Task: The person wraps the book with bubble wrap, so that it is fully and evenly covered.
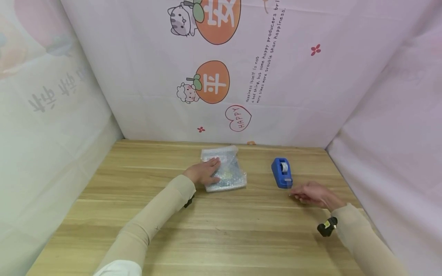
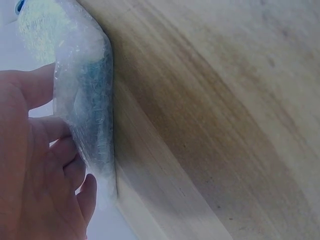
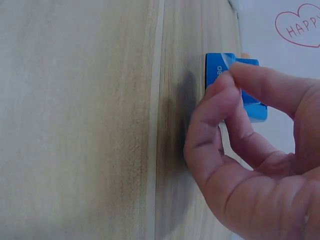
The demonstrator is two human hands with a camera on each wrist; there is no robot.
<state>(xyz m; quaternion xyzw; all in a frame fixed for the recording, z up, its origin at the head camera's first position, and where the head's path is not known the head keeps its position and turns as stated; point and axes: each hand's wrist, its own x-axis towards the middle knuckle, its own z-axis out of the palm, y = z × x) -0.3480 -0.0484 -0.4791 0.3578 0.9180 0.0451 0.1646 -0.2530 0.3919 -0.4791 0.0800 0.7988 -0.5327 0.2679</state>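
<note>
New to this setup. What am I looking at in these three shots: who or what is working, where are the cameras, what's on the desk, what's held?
No machine here: a person works with two bare hands, wearing beige sleeves. The wide picture comes from a camera on the person's head, looking down at a light wooden table walled in by printed white cloth. The other two come from small cameras strapped to each wrist, so each shows its own hand very close up.

On the table lie a flat packet wrapped in clear bubble wrap and a blue desk tape dispenser.

The left hand rests on the packet; its wrist view shows the fingers laid against the wrap.

The right hand is just in front of the dispenser, fingers curled with thumb and forefinger pinched. It may hold a strip of clear tape, but the pictures do not show this for sure.
</note>
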